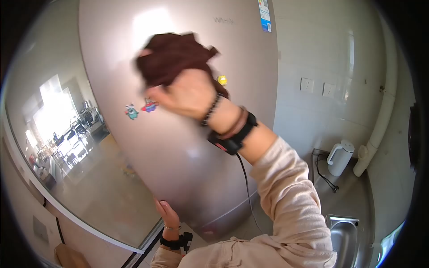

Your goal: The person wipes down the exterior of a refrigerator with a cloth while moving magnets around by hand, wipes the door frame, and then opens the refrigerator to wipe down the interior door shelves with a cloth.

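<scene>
My right hand (190, 94) is closed on a dark brown cloth (176, 58), which is pressed to or held just in front of the upper door of a pinkish-silver refrigerator (178, 147). Motion blurs both the hand and the cloth. Beside my thumb sits a red and blue fridge magnet (150, 106), with a teal one (131, 111) to its left. A yellow magnet (222, 80) shows just right of the cloth. Low down, my left hand (168, 215) rests open against the refrigerator's left edge, its fingers partly hidden.
A glass panel (89, 178) with reflections stands left of the refrigerator. To the right, a white kettle (341, 158) with a black cord stands on a metal counter, near a sink (344, 239) and a white pipe (380, 120). A cable hangs from my right wristband.
</scene>
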`<action>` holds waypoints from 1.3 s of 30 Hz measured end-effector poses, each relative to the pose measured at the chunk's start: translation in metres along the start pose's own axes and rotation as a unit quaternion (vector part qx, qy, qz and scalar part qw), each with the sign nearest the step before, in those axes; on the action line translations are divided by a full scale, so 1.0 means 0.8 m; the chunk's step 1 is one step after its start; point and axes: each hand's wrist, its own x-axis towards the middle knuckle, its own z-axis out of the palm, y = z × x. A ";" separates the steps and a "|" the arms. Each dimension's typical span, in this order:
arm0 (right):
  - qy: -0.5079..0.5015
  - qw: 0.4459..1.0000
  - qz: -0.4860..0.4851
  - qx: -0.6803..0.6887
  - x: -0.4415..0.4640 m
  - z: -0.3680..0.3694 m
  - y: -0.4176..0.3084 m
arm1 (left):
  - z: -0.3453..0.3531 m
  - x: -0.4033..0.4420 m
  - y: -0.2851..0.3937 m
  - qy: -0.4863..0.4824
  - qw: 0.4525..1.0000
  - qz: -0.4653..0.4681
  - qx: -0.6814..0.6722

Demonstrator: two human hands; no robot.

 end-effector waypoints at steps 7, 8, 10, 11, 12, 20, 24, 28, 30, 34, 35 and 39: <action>-0.088 0.972 0.218 0.031 0.011 -0.039 0.101 | 0.013 -0.011 0.013 0.038 0.997 -0.034 -0.050; -0.106 0.905 0.394 0.123 0.007 -0.078 0.109 | 0.016 -0.012 0.012 0.053 0.998 -0.023 -0.012; 0.032 0.920 0.388 -0.043 -0.050 -0.077 0.214 | 0.020 -0.015 0.004 0.072 0.997 -0.013 0.028; 0.064 0.883 0.442 -0.144 -0.061 -0.079 0.228 | 0.025 -0.012 -0.008 0.094 0.990 0.004 0.104; 0.089 0.869 0.472 -0.123 -0.065 -0.074 0.230 | 0.025 -0.015 -0.011 0.120 0.975 0.015 0.184; -0.189 0.960 0.208 -0.020 -0.045 -0.060 0.155 | 0.044 0.001 0.007 0.159 0.985 -0.044 0.044; 0.011 0.961 0.265 -0.081 -0.034 -0.064 0.210 | 0.051 -0.005 -0.010 0.178 0.979 -0.078 0.053; 0.088 0.970 0.212 -0.078 -0.056 -0.048 0.206 | 0.055 -0.020 -0.024 0.205 0.969 -0.080 0.115; 0.179 0.975 0.118 -0.060 -0.070 -0.044 0.203 | 0.059 -0.021 -0.017 0.198 0.972 -0.082 0.095; 0.184 0.960 0.196 -0.082 -0.102 -0.048 0.187 | 0.065 -0.022 -0.019 0.201 0.972 -0.082 0.090; 0.187 0.954 0.226 -0.065 -0.104 -0.050 0.181 | 0.062 -0.020 -0.023 0.200 0.970 -0.097 0.097; 0.301 0.870 0.358 0.160 -0.111 -0.047 0.186 | 0.066 -0.014 -0.026 0.205 0.969 -0.131 0.047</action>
